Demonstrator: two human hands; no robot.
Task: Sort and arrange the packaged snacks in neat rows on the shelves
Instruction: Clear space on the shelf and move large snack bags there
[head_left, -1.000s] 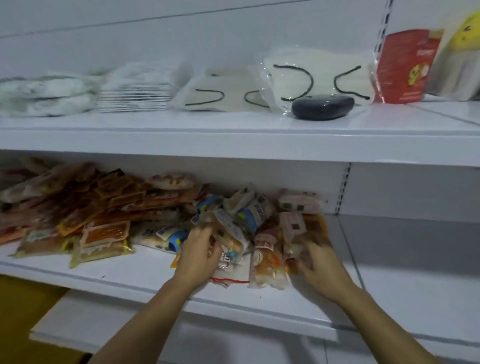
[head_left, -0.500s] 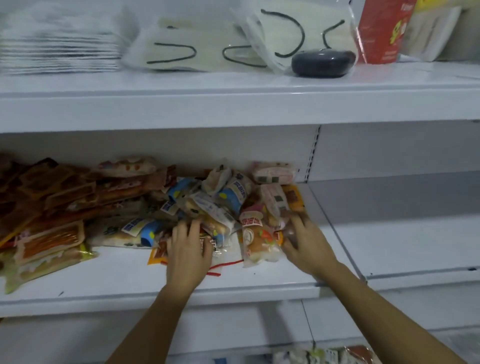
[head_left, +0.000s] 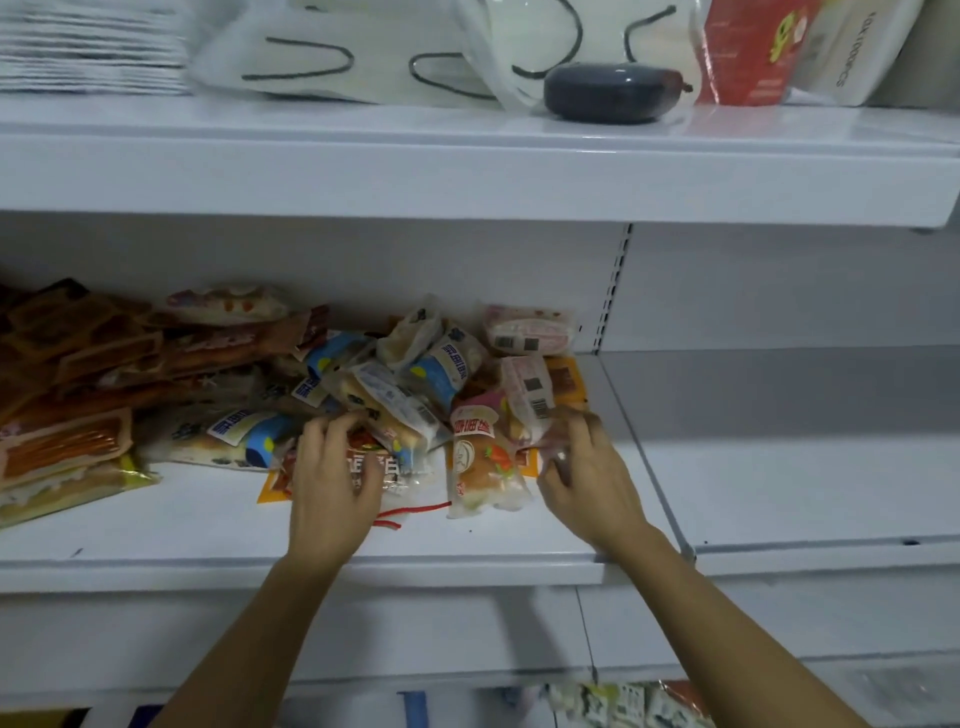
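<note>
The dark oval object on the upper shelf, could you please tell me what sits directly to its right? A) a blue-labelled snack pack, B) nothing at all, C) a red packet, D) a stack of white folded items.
C: the dark oval object lies on the upper white shelf with the red packet standing just right of it.

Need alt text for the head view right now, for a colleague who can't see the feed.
Both hands reach into a jumbled pile of snack packets on a white middle shelf: the left hand on a red-printed packet, the right hand at the pile's right edge. The upper shelf holds bags and a dark oval object.
</note>
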